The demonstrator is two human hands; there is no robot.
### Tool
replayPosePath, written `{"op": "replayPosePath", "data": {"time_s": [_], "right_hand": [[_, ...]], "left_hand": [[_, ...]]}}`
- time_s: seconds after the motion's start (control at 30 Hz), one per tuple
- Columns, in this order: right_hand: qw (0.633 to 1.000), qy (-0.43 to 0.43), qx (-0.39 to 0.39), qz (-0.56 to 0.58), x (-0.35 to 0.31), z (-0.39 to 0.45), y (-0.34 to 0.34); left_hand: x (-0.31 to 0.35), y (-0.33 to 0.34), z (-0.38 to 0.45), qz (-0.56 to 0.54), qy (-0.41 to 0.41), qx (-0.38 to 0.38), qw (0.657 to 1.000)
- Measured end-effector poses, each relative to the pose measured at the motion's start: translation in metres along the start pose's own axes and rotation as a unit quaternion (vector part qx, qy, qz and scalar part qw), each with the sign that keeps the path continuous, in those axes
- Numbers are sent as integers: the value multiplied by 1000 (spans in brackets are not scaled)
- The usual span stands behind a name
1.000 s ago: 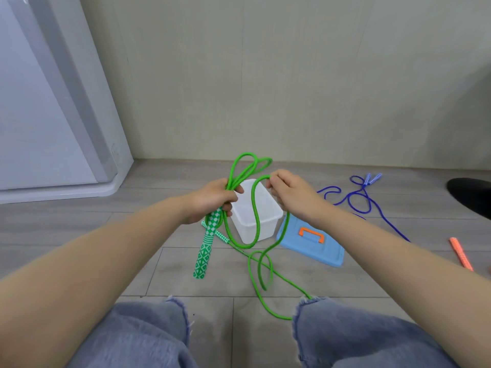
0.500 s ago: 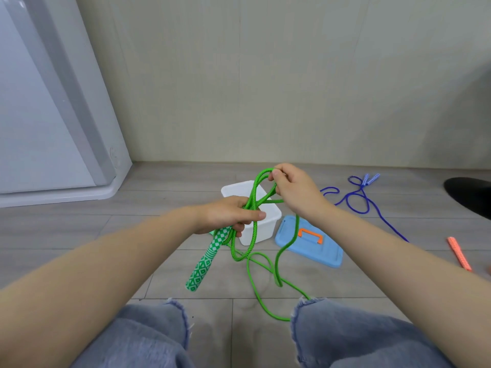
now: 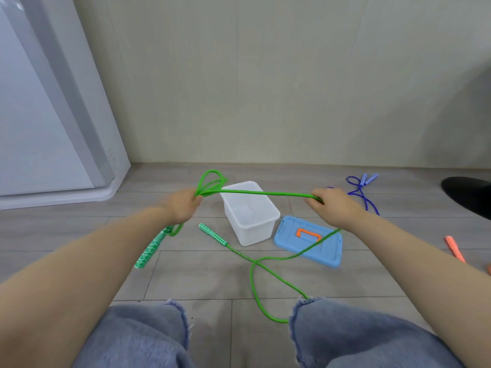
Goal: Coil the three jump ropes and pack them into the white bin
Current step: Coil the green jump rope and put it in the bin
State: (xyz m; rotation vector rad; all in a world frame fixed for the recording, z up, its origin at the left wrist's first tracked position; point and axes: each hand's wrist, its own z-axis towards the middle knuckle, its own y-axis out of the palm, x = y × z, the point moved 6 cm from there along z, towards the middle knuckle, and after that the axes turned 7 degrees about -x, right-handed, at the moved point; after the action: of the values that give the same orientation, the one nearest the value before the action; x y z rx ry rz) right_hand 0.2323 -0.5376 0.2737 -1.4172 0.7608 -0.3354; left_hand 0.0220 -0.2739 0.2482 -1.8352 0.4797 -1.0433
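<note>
Rope [image 3: 261, 193] taut between left grip [image 3: 183, 207] and right grip [image 3: 330, 207], above white bin [image 3: 249, 208].

Orange rope [image 3: 455, 248] cut off by right edge; black object [image 3: 469, 193] too (unidentifiable); green rope [image 3: 268, 293] partly hidden behind knee.

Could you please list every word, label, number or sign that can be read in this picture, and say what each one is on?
There are none: no readable text shows anywhere.
A round mark on the base of the white appliance is too faint to read.
The white bin and blue lid show no lettering.
</note>
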Motion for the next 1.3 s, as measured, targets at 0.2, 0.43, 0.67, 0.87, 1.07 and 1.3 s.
{"op": "replayPosePath", "data": {"time_s": [0.2, 0.43, 0.67, 0.87, 1.07, 1.3], "right_hand": [[979, 19, -36, 201, -13, -3, 15], [971, -79, -20, 226, -94, -5, 17], [971, -170, -49, 158, -123, -13, 36], [973, -211, -79, 55, -136, -24, 40], [970, -220, -86, 65, -140, -22, 42], [959, -144, -183, 161, -97, -17, 48]], "left_hand": [[2, 4, 5, -229, -10, 47, 972], [44, 15, 4, -411, 1, 6, 911], [65, 20, -1, -463, 66, -37, 883], [67, 15, -6, -362, 117, -19, 925], [61, 19, -6, -366, 93, -38, 925], [64, 12, -18, -639, 80, -219, 733]]}}
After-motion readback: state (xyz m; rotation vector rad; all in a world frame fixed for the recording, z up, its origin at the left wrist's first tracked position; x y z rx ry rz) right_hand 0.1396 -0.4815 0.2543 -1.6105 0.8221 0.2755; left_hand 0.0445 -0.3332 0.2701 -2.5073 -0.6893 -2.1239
